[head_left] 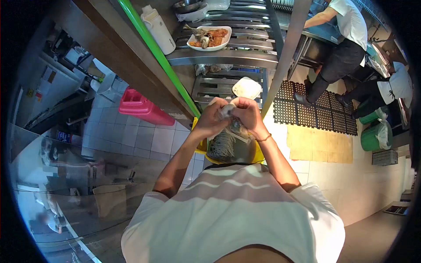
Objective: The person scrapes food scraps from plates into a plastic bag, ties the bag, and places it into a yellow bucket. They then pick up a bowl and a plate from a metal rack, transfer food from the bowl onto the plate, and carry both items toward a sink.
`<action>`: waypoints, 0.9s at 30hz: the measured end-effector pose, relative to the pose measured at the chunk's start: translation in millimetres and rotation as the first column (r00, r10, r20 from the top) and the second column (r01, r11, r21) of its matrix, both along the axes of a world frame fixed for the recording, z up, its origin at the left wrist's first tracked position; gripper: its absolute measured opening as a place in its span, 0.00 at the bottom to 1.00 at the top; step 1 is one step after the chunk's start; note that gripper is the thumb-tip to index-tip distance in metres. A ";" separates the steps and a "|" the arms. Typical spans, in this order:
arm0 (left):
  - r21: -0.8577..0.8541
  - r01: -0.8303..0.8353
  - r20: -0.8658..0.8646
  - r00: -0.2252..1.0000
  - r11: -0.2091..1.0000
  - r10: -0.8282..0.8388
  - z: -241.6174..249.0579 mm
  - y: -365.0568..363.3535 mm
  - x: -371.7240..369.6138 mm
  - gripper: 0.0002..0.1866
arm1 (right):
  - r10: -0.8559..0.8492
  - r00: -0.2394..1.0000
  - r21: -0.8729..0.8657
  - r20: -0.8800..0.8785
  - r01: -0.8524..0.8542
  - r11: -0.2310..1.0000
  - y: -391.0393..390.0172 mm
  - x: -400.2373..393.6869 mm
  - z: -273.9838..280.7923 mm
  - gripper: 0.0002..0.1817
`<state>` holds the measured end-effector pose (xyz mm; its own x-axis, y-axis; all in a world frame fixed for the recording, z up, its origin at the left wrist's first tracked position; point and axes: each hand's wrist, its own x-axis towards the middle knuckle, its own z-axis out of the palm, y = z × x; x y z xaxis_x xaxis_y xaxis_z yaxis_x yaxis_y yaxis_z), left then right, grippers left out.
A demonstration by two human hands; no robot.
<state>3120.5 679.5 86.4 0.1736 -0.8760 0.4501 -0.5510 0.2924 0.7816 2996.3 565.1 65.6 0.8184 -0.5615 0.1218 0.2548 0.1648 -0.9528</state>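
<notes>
My left hand point(211, 119) and my right hand point(248, 115) meet in front of my chest. Both are closed, with fingertips pinching a small whitish crumpled thing point(226, 110) whose kind I cannot make out. Fingers cover part of it. Below them is a yellow container point(258, 154), partly hidden by my wrists and shirt. A grey, ridged or stringy mass point(221, 144) shows within its outline. Just beyond my fingers, a white plate point(247, 88) with some scraps on it rests on the lower slatted shelf point(210, 83).
On the upper metal rack point(245, 57) are a white dish with fish and reddish food point(214, 38), and bowls point(188, 8). A white jug point(158, 30) stands left. A pink bin point(142, 106) is on the floor. Two people work at right, near a black mat point(313, 107) and green bins point(372, 136).
</notes>
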 end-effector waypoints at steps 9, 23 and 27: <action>0.079 -0.306 0.052 0.952 0.949 0.303 -1.5 -5.0 -3.6 0.13 | -0.045 0.996 -0.113 -0.083 0.036 0.993 5.3 -23.0 18.6 0.03; 0.198 -0.132 0.297 0.952 0.971 0.069 18.6 4.7 -51.6 0.11 | 0.448 0.870 0.223 -0.207 -0.404 0.887 -31.3 -55.8 -10.6 0.06; 0.283 -0.097 0.149 0.987 0.954 0.056 24.2 6.7 -69.7 0.10 | 0.366 0.899 0.122 -0.242 -0.346 0.930 -29.8 -69.5 -17.3 0.05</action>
